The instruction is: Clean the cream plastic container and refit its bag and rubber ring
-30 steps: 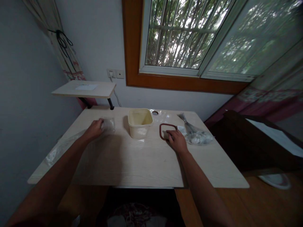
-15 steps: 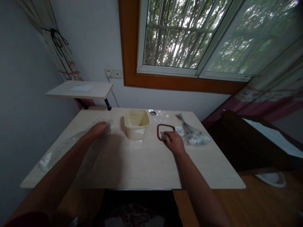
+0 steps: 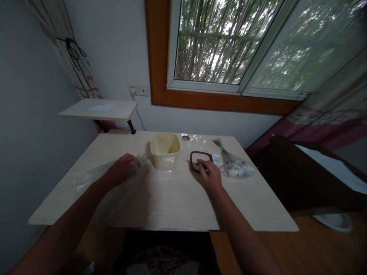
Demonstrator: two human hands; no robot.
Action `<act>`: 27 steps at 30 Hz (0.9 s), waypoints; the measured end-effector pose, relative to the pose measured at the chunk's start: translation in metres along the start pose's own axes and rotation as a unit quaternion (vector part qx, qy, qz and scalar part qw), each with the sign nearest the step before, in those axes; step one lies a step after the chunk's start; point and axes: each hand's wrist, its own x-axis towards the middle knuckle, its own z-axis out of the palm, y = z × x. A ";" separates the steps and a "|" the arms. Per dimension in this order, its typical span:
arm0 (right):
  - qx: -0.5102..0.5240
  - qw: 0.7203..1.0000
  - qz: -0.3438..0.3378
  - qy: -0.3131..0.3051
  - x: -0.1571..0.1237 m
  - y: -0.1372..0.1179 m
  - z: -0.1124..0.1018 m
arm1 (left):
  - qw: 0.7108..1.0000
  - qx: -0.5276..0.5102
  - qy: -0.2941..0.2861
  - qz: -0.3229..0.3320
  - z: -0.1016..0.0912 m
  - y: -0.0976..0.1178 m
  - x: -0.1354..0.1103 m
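My left hand lies on a clear plastic bag on the pale wooden table, fingers curled around the bag's end, just left of a cream plastic basket. My right hand rests on a dark red rectangular ring, a lid frame, right of the basket; its fingers are closed on the ring's near edge. Beside that hand lies a fish in a clear bag.
A small raised shelf with a paper sits at the table's back left. A cable hole is behind the basket. A dark wooden piece of furniture stands to the right. Window and curtains lie beyond.
My left hand has drawn the clear bag toward me and to the right, nearer the basket. My right hand stays on the red ring with little movement.
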 end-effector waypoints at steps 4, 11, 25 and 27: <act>0.140 0.988 -0.043 -0.038 0.001 -0.056 0.007 | 0.995 0.009 0.058 0.078 -0.008 0.026 -0.005; 0.295 0.943 -0.036 -0.152 0.014 -0.136 0.031 | 0.978 -0.025 0.067 0.194 -0.009 0.072 0.002; 0.172 0.970 -0.156 -0.075 0.023 -0.123 0.025 | 0.959 -0.005 0.161 0.232 -0.022 0.067 0.001; 0.141 0.970 -0.192 -0.053 0.030 -0.121 0.018 | 0.956 0.022 0.189 0.224 -0.030 0.061 0.001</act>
